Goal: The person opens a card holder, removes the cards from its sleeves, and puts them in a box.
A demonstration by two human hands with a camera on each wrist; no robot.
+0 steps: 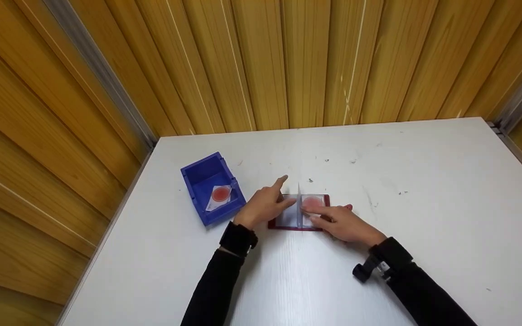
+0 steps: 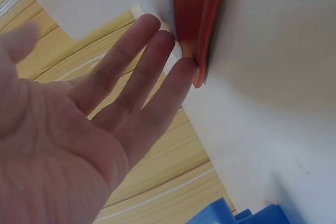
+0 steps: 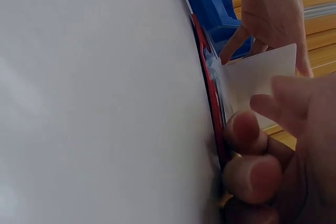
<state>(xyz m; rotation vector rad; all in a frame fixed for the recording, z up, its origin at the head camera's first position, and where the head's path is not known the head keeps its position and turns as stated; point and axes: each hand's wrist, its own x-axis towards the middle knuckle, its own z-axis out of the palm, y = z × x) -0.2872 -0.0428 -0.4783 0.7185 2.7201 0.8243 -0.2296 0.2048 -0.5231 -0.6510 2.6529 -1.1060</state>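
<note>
The small red card holder [image 1: 288, 229] lies spread flat on the worktop [image 1: 401, 181] in front of me, to the right of the blue box. One clear page [image 1: 299, 212] stands nearly upright along its middle, and to the right of that a card with a round red patch [image 1: 312, 200] sits on the holder, partly hidden by my fingers. My right grip [image 1: 345, 225] reaches over that side, two fingertips on the page; the other fingers curl near the holder's edge, and I cannot tell whether they have hold of it. My left grip [image 1: 263, 206] is spread and has hold of nothing: the index finger points out past the holder's far edge, the thumb is over the left page, and the other fingertips are at or just beside the red cover. Left of the holder, near my left wrist, the blue box [image 1: 197, 206] sits at a slant with a white card bearing a red disc [image 1: 219, 194] inside. I wear black sleeves [image 1: 218, 283] and black wristbands [image 1: 237, 238]. The white worktop has small dark marks, and wood-look panels [image 1: 261, 63] rise behind it and to the left.
</note>
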